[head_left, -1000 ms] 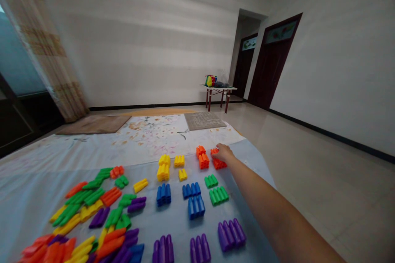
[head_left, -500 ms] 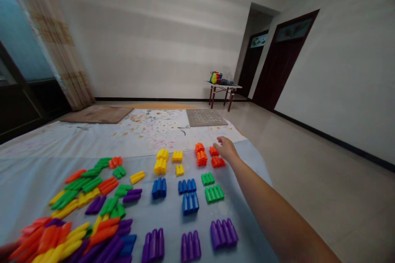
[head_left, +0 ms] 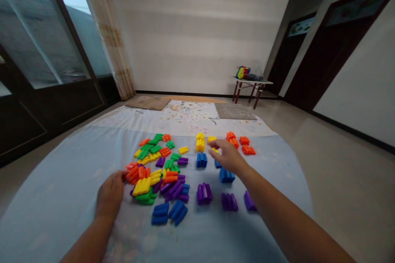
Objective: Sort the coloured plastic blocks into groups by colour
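Note:
Bullet-shaped plastic building blocks, joined in short rows, lie on the cloth. My left hand [head_left: 111, 191] is at the left edge of a mixed heap, its fingers bent and closed at the orange blocks [head_left: 133, 174]; its grip is partly hidden. Yellow blocks [head_left: 142, 187] and green blocks [head_left: 145, 197] lie close by. My right hand [head_left: 227, 155] hovers over the sorted groups, fingers apart and holding nothing. It partly covers small yellow blocks [head_left: 211, 139] and blue blocks [head_left: 227, 175]. Purple blocks [head_left: 204, 194] stand nearer, and orange blocks [head_left: 247, 149] lie beyond it.
A pale blue cloth [head_left: 70, 197] covers the round surface, with a flowered cloth [head_left: 191, 117] behind. A brown board [head_left: 148, 102] and a grey patterned mat [head_left: 236, 111] lie at the back. A small table [head_left: 253, 81] with a colourful bag stands near the wall.
My right hand has moved left, away from the orange blocks, over the yellow and blue groups. The view has turned left, bringing my left hand fully into sight.

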{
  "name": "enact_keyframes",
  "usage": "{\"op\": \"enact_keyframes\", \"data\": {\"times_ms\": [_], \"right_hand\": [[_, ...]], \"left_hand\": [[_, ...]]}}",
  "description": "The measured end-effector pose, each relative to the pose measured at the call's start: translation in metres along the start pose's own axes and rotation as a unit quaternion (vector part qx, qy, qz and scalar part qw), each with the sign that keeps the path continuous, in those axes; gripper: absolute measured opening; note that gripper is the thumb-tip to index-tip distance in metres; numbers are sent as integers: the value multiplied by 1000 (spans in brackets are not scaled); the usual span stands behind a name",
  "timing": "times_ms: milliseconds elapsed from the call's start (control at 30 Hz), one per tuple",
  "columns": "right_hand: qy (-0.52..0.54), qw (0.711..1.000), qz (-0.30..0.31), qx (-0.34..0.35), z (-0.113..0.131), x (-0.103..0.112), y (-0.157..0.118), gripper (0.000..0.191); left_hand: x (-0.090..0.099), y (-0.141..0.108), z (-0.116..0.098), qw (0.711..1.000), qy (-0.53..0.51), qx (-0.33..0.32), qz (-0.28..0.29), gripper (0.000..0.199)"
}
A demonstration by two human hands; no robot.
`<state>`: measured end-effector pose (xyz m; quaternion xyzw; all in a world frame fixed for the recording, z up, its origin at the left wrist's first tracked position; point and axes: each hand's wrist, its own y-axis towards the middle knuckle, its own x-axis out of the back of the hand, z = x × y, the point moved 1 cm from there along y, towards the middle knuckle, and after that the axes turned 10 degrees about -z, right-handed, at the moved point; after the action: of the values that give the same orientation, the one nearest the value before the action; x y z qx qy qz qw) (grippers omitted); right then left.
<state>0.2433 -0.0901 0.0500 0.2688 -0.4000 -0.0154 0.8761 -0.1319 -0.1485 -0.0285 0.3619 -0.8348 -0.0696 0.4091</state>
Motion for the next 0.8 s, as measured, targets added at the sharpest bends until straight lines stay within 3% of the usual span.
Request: {"op": "enact_keyframes", "data": {"times_ms": [133,233,333,467,567,700,800], "right_hand": [[18,989,124,83,71,-51,5,24],[9,980,169,107,110,-90,9,26],[15,973,189,132,136,-127,13,36],[7,954,233,188,152,-163,13,62],[-8,950,255,181,152,-170,13,61],[-43,955,254,148,142,-157,20,34],[-96,952,269,109,134,-147,29,26]], "left_hand": [[-4,-2,4,998,-46,25,18,41],[-7,-3,7,996,-72,38,34,40],[-9,-5,9,993,-95,45,52,39],[-11,-6,13,990,-117,44,59,35],[-12,-6,15,989,-128,50,61,35],[-12,-7,16,986,-139,67,59,40],[-11,-7,14,986,-142,78,47,42]]}}
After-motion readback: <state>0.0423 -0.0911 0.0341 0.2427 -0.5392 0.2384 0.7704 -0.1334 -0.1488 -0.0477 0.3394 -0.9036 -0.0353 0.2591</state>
